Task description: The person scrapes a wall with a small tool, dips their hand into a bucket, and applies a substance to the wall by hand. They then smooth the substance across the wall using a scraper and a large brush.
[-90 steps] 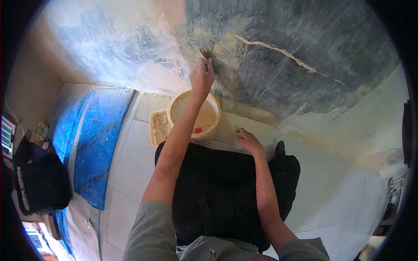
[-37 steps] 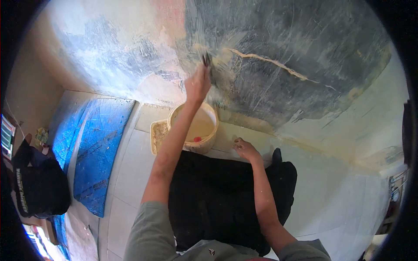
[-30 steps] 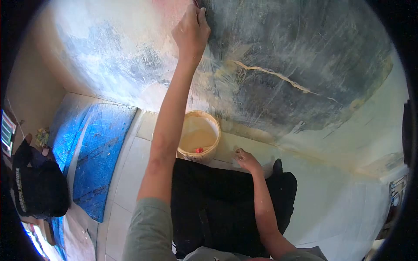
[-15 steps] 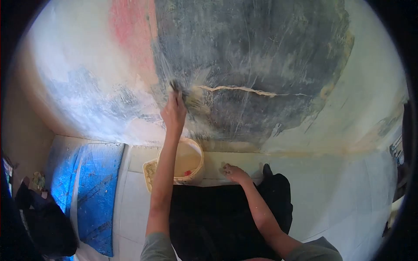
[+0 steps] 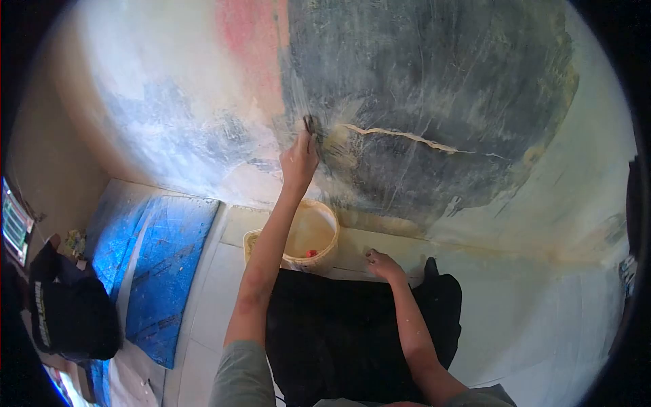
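Note:
My left hand (image 5: 300,161) is closed round a small scraper (image 5: 309,125), its dark edge against the wall (image 5: 434,74) at the left border of the grey, stripped patch. To the right of the blade a pale crack (image 5: 407,136) runs across that patch. Below my left forearm stands a round bucket (image 5: 336,237) with cloudy, tan liquid and a small red thing in it. Over by my right knee, my right hand (image 5: 386,266) is held with curled fingers, away from the wall. Whether anything sits in those fingers cannot be made out.
Beside the bucket, a pale container (image 5: 249,243) is partly hidden by my arm. Blue sheeting (image 5: 169,271) lies on the tiled floor to the left, with a black bag (image 5: 78,315) beyond it. My black-clad legs (image 5: 339,332) are close to the bucket.
The view has turned, so the wall, bucket and hands appear further right and slightly higher. The scraper stays at the grey patch's left edge. Both hands keep their closed shape.

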The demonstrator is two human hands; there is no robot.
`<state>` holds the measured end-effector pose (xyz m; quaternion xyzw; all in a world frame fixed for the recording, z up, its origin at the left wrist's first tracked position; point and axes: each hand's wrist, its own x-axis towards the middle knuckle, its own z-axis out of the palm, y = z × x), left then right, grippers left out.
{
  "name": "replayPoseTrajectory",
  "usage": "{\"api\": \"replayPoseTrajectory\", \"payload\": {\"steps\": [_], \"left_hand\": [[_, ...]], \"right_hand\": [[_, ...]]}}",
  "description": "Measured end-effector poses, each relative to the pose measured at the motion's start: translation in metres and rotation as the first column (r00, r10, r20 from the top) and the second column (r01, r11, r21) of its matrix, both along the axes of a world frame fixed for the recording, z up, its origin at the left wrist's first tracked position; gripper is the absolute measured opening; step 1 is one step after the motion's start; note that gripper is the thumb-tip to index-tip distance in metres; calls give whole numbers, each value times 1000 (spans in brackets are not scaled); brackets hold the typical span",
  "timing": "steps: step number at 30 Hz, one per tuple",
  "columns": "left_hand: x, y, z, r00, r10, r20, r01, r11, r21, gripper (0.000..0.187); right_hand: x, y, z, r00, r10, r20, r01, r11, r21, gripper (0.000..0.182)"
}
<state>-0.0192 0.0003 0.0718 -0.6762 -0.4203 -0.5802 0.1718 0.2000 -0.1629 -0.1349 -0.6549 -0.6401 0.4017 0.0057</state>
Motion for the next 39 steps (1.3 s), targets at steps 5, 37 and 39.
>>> {"api": "replayPoseTrajectory", "payload": {"steps": [5,37,39], "left_hand": [[-6,4,82,996,59,69,-64,995,80,15],[-31,10,14,996,57,-65,-54,997,47,12],[-33,24,65,996,88,12,-89,991,103,9]], "right_hand": [[0,-1,-21,997,-76,-25,80,971,227,42],[2,-3,-9,998,-48,-34,53,987,152,43],[0,-1,-13,997,-65,-35,71,977,199,41]]}}
